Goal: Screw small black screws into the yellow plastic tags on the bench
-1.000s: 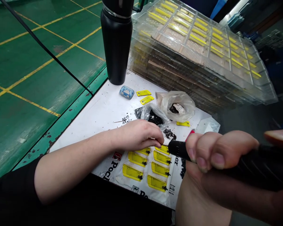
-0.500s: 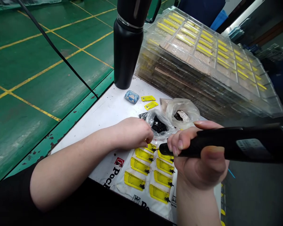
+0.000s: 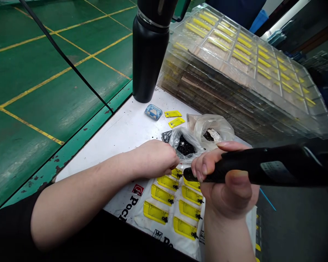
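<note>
My right hand grips a black electric screwdriver, its tip pointing left over the yellow plastic pieces. These lie in two columns on a white plastic bag, most with a small black fitting at one end. My left hand is closed beside the far end of the left column, close to the screwdriver's tip. Its fingertips are mostly hidden under the hand, so what they hold cannot be seen. Just beyond, a clear bag holds small black parts.
A second bag, a blue tin and two flat yellow pieces lie farther back on the white tabletop. A black tumbler stands behind them. Stacked clear trays with yellow parts rise at the right.
The screwdriver and my right hand have shifted slightly left. The thin bit, visible before at the tip, is now hard to make out. My left hand stays in about the same place.
</note>
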A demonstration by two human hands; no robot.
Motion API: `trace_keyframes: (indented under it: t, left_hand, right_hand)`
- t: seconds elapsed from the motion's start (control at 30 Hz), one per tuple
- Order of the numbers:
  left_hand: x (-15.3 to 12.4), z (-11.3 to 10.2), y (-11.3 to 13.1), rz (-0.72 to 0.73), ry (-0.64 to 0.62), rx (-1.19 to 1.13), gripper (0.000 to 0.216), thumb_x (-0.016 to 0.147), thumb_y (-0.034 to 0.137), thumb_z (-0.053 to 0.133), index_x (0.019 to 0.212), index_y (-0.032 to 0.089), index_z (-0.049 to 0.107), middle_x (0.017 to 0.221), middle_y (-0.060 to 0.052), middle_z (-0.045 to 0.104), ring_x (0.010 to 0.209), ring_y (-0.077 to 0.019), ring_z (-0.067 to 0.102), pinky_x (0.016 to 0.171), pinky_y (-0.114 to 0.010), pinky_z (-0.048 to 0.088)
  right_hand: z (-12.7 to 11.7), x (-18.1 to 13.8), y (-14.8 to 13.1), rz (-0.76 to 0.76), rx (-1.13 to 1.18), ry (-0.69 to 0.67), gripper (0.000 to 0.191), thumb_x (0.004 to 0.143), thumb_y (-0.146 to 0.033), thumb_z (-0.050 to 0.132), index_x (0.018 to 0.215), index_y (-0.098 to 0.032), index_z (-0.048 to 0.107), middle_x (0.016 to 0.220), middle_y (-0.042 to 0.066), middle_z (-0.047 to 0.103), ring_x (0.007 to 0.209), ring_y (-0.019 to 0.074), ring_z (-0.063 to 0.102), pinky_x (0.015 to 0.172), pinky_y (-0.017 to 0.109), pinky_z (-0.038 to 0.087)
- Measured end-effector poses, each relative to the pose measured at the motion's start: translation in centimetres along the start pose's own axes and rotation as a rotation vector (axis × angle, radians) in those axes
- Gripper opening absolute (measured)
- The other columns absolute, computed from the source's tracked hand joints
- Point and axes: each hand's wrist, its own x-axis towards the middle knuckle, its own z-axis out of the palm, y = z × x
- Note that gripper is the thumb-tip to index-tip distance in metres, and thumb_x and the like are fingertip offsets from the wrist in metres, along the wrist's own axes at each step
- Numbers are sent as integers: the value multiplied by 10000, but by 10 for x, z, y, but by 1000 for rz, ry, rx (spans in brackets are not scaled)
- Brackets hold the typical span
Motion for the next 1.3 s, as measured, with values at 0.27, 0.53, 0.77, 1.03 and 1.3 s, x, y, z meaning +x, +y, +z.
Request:
trace_keyframes:
  t: [0.27,0.53,0.77,1.03,1.3]
  left_hand:
    - [-1,-6,1,-57,-34,10,111,922,364,816,913,256,793,949,-12,806,866,-228,733,647,-321,401]
    - [0,-4,3,-100,-28,7,125,931,383,818,910,259,806,949,-8,817,864,-226,732,660,-317,414]
    - [2,-7,5,-135,-52,24,142,927,409,842,917,268,822,936,-6,811,869,-243,742,630,-330,375]
    - [2,-7,5,-128,-22,7,97,906,325,828,855,250,793,895,-3,795,808,-220,718,651,-314,407]
    - [2,-9,8,-150,-47,43,78,920,313,788,866,259,799,907,0,800,829,-229,745,652,-321,427]
  right_hand:
    - [-3,-3,7,3,-48,-33,411,914,-513,876,1212,-273,727,725,-38,675,529,145,576,530,316,493]
    - [-11,-8,12,-10,28,-121,331,907,-423,896,1151,-284,720,714,-60,637,535,133,565,526,303,489]
    - [-16,-10,14,-31,64,-155,265,928,-351,883,1106,-267,706,728,-56,637,584,140,602,553,307,511]
    - [-17,-18,18,-30,-20,-69,285,942,-437,872,1086,-286,678,736,-61,629,568,140,608,547,308,507]
    - [-20,-28,24,-68,-90,-38,324,940,-501,857,1076,-275,669,730,-40,629,635,169,640,625,347,555]
